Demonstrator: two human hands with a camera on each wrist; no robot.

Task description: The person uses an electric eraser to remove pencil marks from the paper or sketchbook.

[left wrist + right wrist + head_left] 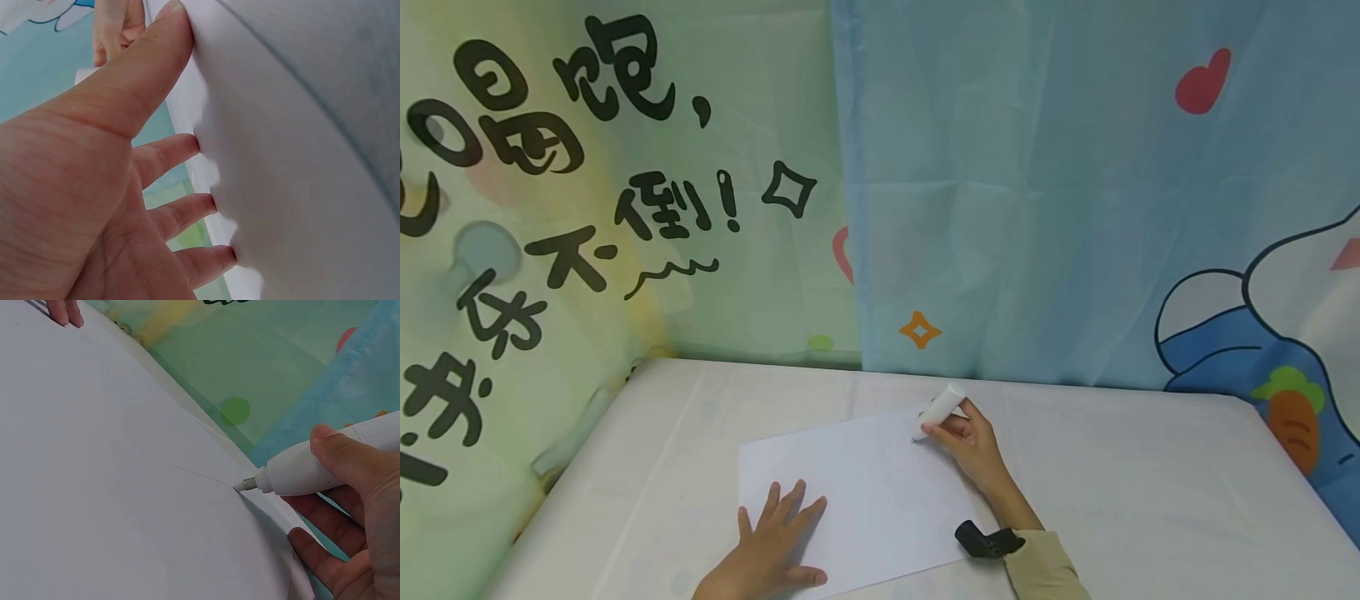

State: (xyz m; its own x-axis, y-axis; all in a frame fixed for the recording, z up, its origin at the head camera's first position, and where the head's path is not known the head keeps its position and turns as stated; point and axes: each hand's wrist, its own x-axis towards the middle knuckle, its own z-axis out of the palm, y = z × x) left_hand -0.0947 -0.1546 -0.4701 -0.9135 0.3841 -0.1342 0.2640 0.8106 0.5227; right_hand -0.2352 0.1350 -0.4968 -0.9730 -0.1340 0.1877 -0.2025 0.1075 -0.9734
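Observation:
My right hand (972,446) grips a thick white electric eraser (943,405) near the far right corner of a white sheet of paper (880,500). In the right wrist view, the eraser (300,469) has a metal collar and a small pale tip. That tip meets the paper at the end of a faint pencil line (203,475). My left hand (767,546) rests on the sheet's near left part with its fingers spread. Seen from the left wrist, the thumb and fingertips (206,203) touch the paper.
A white cloth covers the table (1120,483) beneath the sheet. Behind it hang a printed green curtain (760,275) and a blue curtain (1037,250). A black device (988,542) is strapped at my right wrist, beside a beige sleeve (1045,567).

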